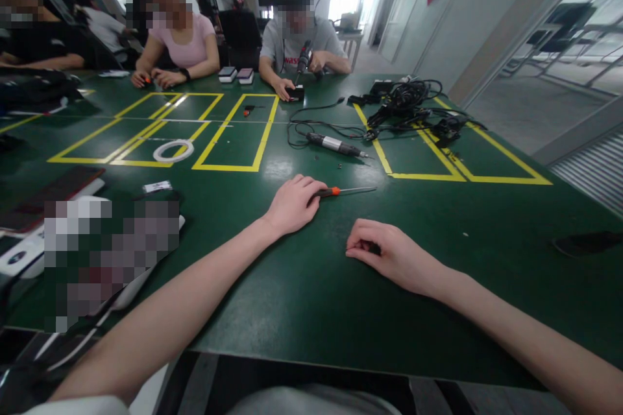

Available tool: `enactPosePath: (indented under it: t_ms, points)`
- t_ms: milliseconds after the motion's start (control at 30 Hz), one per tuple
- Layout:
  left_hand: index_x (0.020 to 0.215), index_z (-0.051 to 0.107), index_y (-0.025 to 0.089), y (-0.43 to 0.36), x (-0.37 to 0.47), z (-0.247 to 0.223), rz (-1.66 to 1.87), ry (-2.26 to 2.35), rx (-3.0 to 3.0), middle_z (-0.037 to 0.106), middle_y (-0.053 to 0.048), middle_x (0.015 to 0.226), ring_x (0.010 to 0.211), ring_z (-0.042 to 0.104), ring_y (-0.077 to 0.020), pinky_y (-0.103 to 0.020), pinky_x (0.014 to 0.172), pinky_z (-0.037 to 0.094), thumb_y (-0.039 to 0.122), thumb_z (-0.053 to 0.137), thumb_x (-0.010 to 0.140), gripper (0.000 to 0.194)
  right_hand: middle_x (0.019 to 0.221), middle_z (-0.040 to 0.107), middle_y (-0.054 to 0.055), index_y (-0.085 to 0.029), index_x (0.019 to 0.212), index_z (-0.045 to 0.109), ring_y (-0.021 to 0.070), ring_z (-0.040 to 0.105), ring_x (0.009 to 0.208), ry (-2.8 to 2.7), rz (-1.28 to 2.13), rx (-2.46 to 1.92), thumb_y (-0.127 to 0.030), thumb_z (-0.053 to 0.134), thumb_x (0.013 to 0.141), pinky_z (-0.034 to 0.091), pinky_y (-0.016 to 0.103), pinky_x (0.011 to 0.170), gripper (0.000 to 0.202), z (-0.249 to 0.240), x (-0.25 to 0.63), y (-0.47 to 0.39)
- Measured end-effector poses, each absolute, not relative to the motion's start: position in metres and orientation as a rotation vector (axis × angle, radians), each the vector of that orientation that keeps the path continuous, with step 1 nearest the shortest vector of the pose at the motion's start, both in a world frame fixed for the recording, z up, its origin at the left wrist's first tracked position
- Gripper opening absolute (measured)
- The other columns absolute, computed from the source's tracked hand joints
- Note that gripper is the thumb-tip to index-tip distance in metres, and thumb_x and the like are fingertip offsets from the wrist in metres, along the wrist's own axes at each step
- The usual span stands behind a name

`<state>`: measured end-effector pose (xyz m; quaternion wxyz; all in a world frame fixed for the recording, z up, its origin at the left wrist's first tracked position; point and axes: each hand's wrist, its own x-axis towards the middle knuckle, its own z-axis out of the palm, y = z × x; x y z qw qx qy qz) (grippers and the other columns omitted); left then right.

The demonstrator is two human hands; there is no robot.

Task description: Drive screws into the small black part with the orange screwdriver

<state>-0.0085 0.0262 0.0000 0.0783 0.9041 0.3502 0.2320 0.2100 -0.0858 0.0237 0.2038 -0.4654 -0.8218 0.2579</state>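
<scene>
My left hand (295,204) rests on the green table (272,298), its fingers around the dark handle of a screwdriver (335,192). The screwdriver has an orange collar, and its thin metal shaft points right. My right hand (377,248) lies on the table to the right and nearer to me, fingers curled with thumb and fingertips together; nothing shows in it. Beyond the screwdriver lies a black and silver electric screwdriver (335,144) with a cable. Some tiny dark pieces (339,166) lie near it.
Yellow tape rectangles (226,168) mark the table. A white tape roll (173,151) sits left; black cables (406,104) are heaped at the back right. Phones and a white device (19,259) lie at the near left. Across the table, a person (304,45) holds a tool; others sit left.
</scene>
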Motion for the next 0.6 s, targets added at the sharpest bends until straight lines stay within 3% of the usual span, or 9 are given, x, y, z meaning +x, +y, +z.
enactPosePath:
  t_ms: [133, 267, 400, 600]
  points:
    - [0.122, 0.068, 0.019, 0.026, -0.009, 0.001, 0.686, 1.045, 2.701, 0.073, -0.008, 0.116, 0.111, 0.063, -0.0256, -0.043, 0.102, 0.054, 0.016, 0.052, 0.098, 0.029, 0.089, 0.070, 0.005, -0.020, 0.087, 0.065, 0.0193, 0.066, 0.082, -2.292, 0.639, -1.263, -0.015, 0.060, 0.097, 0.053, 0.031, 0.072, 0.012, 0.028, 0.210, -0.095]
    - [0.121, 0.068, 0.020, 0.025, -0.009, 0.003, 0.685, 1.046, 2.691, 0.074, -0.007, 0.116, 0.111, 0.063, -0.0253, -0.043, 0.101, 0.054, 0.016, 0.052, 0.098, 0.028, 0.078, 0.073, 0.004, -0.022, 0.088, 0.070, 0.0191, 0.068, 0.069, -2.018, 0.743, -1.405, -0.035, 0.061, 0.099, 0.055, 0.031, 0.063, 0.019, 0.034, 0.227, -0.103]
    - [0.121, 0.068, 0.021, 0.025, -0.009, 0.003, 0.682, 1.035, 2.685, 0.074, -0.007, 0.116, 0.110, 0.063, -0.0254, -0.044, 0.100, 0.055, 0.017, 0.052, 0.098, 0.028, 0.078, 0.079, 0.007, -0.023, 0.081, 0.076, 0.0236, 0.075, 0.071, -1.601, 0.652, -1.570, -0.061, 0.079, 0.079, 0.063, 0.036, 0.067, 0.039, 0.033, 0.265, -0.113]
    - [0.119, 0.069, 0.020, 0.027, -0.010, 0.003, 0.705, 1.024, 2.677, 0.074, -0.007, 0.114, 0.109, 0.064, -0.0256, -0.045, 0.100, 0.055, 0.016, 0.052, 0.099, 0.027, 0.078, 0.082, 0.009, -0.022, 0.078, 0.082, 0.0302, 0.078, 0.074, -1.184, 0.441, -1.796, -0.058, 0.090, 0.058, 0.064, 0.041, 0.068, 0.042, 0.036, 0.319, -0.140]
